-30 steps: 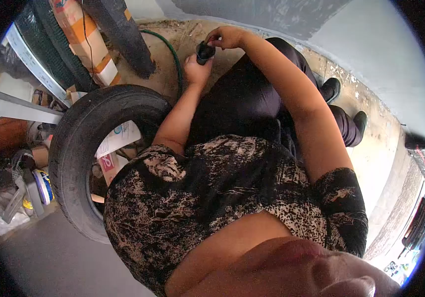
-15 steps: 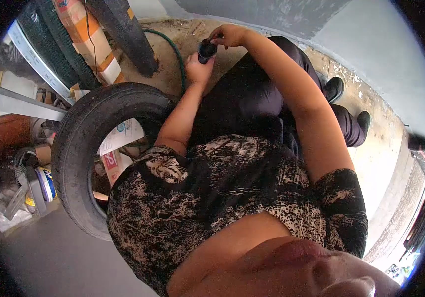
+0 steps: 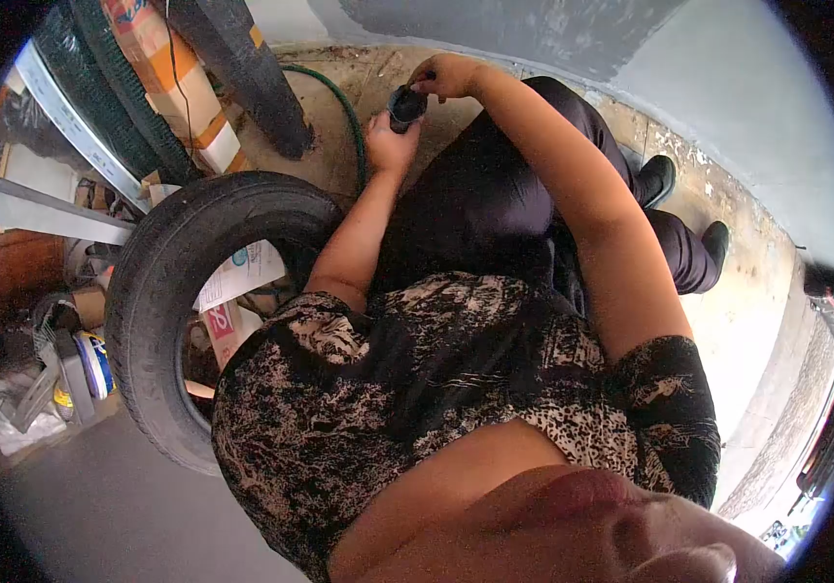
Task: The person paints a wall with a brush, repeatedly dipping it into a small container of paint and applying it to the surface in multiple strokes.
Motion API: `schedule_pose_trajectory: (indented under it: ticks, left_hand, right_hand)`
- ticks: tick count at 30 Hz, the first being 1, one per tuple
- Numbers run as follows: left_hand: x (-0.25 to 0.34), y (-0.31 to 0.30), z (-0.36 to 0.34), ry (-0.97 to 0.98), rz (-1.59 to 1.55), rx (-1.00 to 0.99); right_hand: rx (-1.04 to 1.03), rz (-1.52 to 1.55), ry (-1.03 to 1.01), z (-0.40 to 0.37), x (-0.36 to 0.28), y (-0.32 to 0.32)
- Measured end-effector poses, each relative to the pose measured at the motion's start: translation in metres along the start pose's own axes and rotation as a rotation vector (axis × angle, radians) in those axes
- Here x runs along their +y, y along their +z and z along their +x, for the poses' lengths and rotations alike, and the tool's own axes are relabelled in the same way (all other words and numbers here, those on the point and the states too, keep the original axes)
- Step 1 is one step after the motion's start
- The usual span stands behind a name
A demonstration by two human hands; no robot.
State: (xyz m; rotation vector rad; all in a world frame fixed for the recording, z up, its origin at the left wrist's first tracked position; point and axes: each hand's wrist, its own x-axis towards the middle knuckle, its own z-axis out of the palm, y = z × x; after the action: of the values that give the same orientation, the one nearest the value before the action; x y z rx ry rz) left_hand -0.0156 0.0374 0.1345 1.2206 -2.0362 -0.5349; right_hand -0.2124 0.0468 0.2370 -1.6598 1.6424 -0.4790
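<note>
My left hand [image 3: 393, 143] is closed around a small dark cup-like container [image 3: 405, 110] and holds it up in front of my legs. The container's open mouth faces up toward me, and its inside looks black. At its rim is my right hand [image 3: 448, 76], fingers bent and pinched together. Whatever lies between those fingertips is too small and dark to make out. My dark trousers [image 3: 475, 194] are just to the right of the container.
A large black tyre [image 3: 145, 321] stands close by my left arm. Beyond it are a taped cardboard box [image 3: 179, 87], a dark post [image 3: 252, 78] and a green hose [image 3: 344, 107]. A grey wall [image 3: 728, 107] rises along the far right side.
Both hands keep the same hold at the container. The right fingers sit slightly lower by the rim, and the whole view has shifted a little.
</note>
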Motion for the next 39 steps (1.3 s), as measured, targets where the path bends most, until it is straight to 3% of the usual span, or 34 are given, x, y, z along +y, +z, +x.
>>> schedule_pose_trajectory:
  ticks: [6,9,12,15,18,24,39]
  left_hand:
    - [0.0,0.001,0.0,-0.055,-0.032,-0.035]
    - [-0.008,0.007,0.0,-0.028,-0.013,-0.006]
    - [-0.006,0.006,0.0,-0.022,0.012,0.011]
    - [-0.003,0.004,0.0,-0.017,0.024,0.003]
    - [-0.001,0.003,-0.001,-0.042,0.036,-0.022]
    - [-0.009,0.007,-0.001,-0.108,-0.001,-0.025]
    - [-0.002,0.0,0.001,-0.139,-0.058,-0.014]
  right_hand:
    - [0.088,-0.123,-0.117,0.003,0.005,0.002]
    - [0.036,-0.099,-0.024,0.005,0.004,0.002]
    - [0.151,-0.262,-0.295,0.017,0.022,0.008]
    - [0.086,-0.152,-0.067,0.01,0.014,0.004]
    - [0.049,-0.039,0.013,0.007,0.007,0.003]
    - [0.233,0.158,0.013,0.016,0.016,-0.002]
    - [0.285,0.257,-0.013,0.011,0.009,-0.002]
